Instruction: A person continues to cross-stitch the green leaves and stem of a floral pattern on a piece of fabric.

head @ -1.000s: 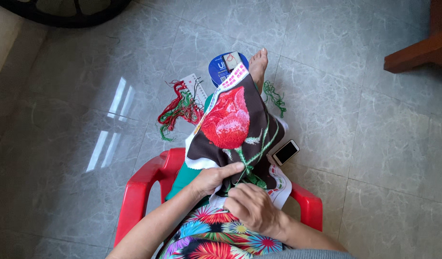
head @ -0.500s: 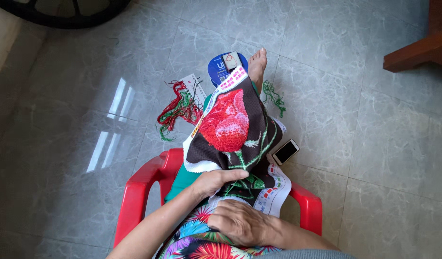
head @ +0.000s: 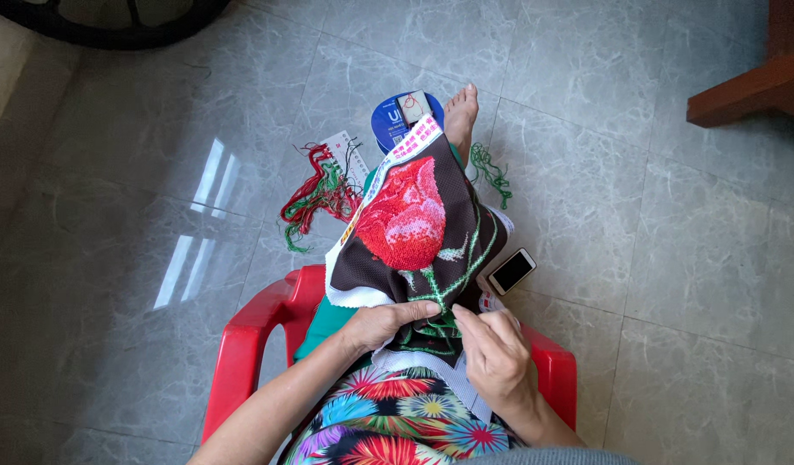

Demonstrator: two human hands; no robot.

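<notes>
Pinched fingertips of the right hand worked at the green stem stitches, presumably on a needle too fine to make out.

Beneath it all, the red plastic chair bore the sitter, whose outstretched leg carried the dark embroidery cloth with its red rose; the left hand clamped the near edge flat, thumb on top, likely for tautness. Thread skeins and a phone lay close by.

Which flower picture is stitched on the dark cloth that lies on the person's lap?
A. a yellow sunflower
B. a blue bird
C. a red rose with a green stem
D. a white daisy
C: the dark cloth bears a red rose with a green stem, and the left hand and right hand work at its lower edge.
</notes>
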